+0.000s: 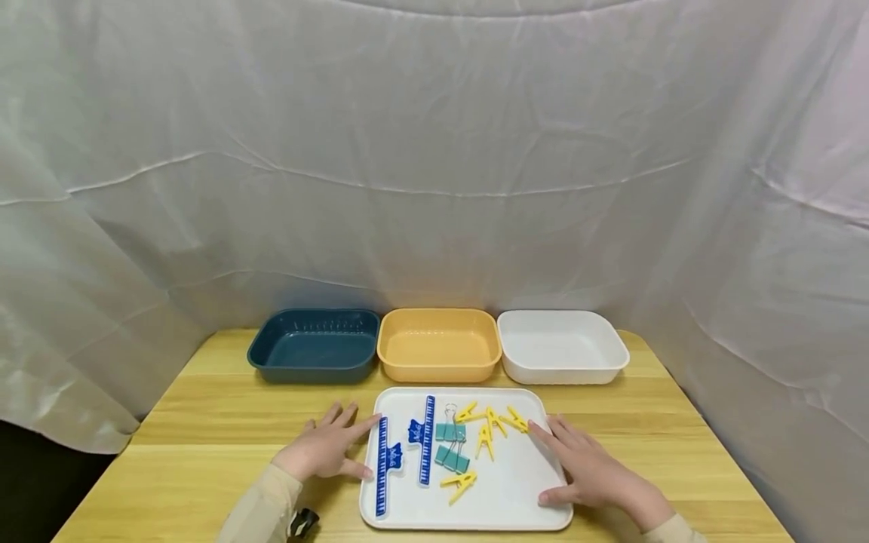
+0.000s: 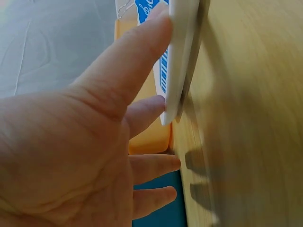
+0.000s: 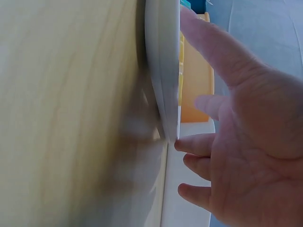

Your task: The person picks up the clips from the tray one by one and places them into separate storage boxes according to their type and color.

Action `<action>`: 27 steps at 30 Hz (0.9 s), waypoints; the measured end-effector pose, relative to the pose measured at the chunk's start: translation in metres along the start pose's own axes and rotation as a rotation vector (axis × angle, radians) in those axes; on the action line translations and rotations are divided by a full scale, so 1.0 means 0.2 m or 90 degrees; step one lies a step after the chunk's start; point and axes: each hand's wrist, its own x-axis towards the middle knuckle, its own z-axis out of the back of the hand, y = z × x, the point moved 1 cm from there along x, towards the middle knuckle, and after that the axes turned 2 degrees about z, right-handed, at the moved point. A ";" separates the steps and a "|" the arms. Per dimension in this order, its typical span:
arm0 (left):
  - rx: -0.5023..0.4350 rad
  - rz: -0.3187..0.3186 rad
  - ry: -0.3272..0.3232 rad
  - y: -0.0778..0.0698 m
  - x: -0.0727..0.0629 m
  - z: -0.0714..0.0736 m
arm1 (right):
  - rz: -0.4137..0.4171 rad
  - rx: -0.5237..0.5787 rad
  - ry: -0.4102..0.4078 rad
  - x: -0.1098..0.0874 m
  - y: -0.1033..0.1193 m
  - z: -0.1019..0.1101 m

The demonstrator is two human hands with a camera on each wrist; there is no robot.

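Observation:
A white tray (image 1: pixel 512 490) lies between my two hands. My left hand (image 1: pixel 324 446) spreads its fingers at the tray's left edge, with thumb and forefinger at the rim. At the right edge, my right hand (image 1: pixel 591 471) rests its thumb and forefinger on the rim, other fingers extended. Two long blue clips with a piano-key pattern lie on the tray: one (image 1: pixel 381 486) along the left side, the other (image 1: pixel 426 452) further in. Beside them are two teal binder clips, a farther one (image 1: pixel 446 432) and a nearer one (image 1: pixel 451 459). Several small yellow clips, including one near the front (image 1: pixel 462 486), are scattered there too.
Behind the tray three bins stand in a row: dark blue (image 1: pixel 312 374), yellow-orange (image 1: pixel 439 373) and white (image 1: pixel 566 375). All sit on a wooden table (image 1: pixel 217 422). A pale grey curtain (image 1: pixel 434 151) hangs behind and at both sides.

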 end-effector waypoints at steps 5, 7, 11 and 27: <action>-0.039 -0.014 -0.024 -0.01 0.00 0.01 | 0.007 -0.015 -0.042 -0.01 0.00 0.02; -0.050 -0.024 -0.046 -0.01 0.01 0.02 | 0.010 -0.022 -0.058 -0.02 0.01 0.03; -0.069 -0.039 -0.077 -0.01 0.01 0.03 | 0.021 -0.037 -0.086 -0.03 0.02 0.05; -0.089 -0.051 -0.152 -0.02 -0.08 0.18 | 0.080 -0.068 -0.086 -0.01 0.10 0.12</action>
